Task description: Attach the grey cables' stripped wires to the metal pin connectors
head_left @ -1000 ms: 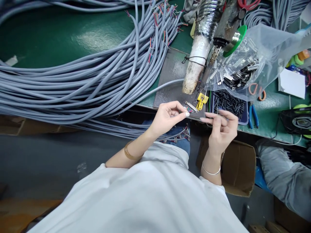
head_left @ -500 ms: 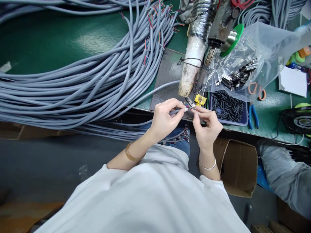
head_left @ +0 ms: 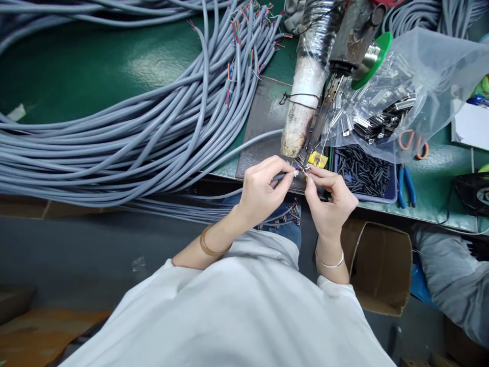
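My left hand (head_left: 263,188) pinches the end of a grey cable (head_left: 280,177) close to its thin coloured wires. Just beyond the fingertips lies a small metal multi-pin connector (head_left: 302,163), directly under the tip of a soldering iron (head_left: 323,114) that slants down from above. My right hand (head_left: 331,201) is closed, thumb and index finger meeting beside the connector; a fine pale strand shows there, but what they grip is too small to name. A yellow piece (head_left: 319,159) sits right behind the right fingers. Solder wire runs down from a green-rimmed spool (head_left: 376,61).
A thick bundle of grey cables (head_left: 153,117) covers the left of the green bench (head_left: 107,56). A wrapped pipe (head_left: 305,92) hangs above the metal plate (head_left: 262,114). Rightward are a bin of black tubes (head_left: 361,173), a bag of connectors (head_left: 385,112), blue-handled pliers (head_left: 405,186) and a cardboard box (head_left: 378,265).
The view has shifted slightly, so items on the right appear farther right. Both hands keep nearly the same pose at the connector under the iron's tip.
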The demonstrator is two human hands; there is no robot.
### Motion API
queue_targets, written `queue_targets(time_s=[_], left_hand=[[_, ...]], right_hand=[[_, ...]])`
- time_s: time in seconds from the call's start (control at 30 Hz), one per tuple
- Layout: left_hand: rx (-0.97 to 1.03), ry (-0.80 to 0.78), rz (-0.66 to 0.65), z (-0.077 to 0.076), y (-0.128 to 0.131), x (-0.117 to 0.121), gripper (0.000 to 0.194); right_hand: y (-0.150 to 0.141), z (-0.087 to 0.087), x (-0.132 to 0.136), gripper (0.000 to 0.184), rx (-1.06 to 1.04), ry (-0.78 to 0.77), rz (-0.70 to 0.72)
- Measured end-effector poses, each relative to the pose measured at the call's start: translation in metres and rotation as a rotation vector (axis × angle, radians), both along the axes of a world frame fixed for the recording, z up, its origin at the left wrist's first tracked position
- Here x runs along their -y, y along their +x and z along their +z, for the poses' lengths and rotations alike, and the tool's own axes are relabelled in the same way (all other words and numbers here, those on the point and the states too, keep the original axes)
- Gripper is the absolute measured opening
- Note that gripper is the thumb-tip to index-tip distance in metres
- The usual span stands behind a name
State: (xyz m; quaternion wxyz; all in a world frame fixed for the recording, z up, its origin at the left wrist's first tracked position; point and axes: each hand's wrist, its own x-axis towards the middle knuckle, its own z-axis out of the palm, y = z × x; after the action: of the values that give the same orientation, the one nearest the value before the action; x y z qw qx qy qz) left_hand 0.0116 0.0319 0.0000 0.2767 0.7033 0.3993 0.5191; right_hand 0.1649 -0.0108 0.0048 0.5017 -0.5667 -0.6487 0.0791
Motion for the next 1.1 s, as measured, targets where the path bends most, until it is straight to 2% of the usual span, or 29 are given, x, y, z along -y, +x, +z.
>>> queue_targets(time_s=[0.2, 0.4, 0.63, 0.93, 1.1], left_hand=[[-0.006, 0.028, 0.015, 0.005, -0.001, 0.001, 0.008], [0.007, -0.032, 0.002, 0.004, -0.002, 0.002, 0.008], [0.008, -0.102, -0.014, -0.001, -0.002, 0.002, 0.007], [0.023, -0.013, 0.014, 0.002, -0.001, 0.001, 0.007], [0.030, -0.052, -0.006, -0.001, -0.003, 0.001, 0.007]], right_hand=[[-0.001, 0.006, -0.001, 0.010, 0.065, 0.035, -0.013], [-0.004, 0.012, -0.004, 0.012, 0.192, 0.090, -0.038], [-0.003, 0.008, -0.004, 0.015, 0.162, 0.061, -0.023], [-0.005, 0.014, -0.008, 0.010, 0.202, 0.085, -0.035], [-0.003, 0.011, -0.007, 0.013, 0.203, 0.087, 0.000]])
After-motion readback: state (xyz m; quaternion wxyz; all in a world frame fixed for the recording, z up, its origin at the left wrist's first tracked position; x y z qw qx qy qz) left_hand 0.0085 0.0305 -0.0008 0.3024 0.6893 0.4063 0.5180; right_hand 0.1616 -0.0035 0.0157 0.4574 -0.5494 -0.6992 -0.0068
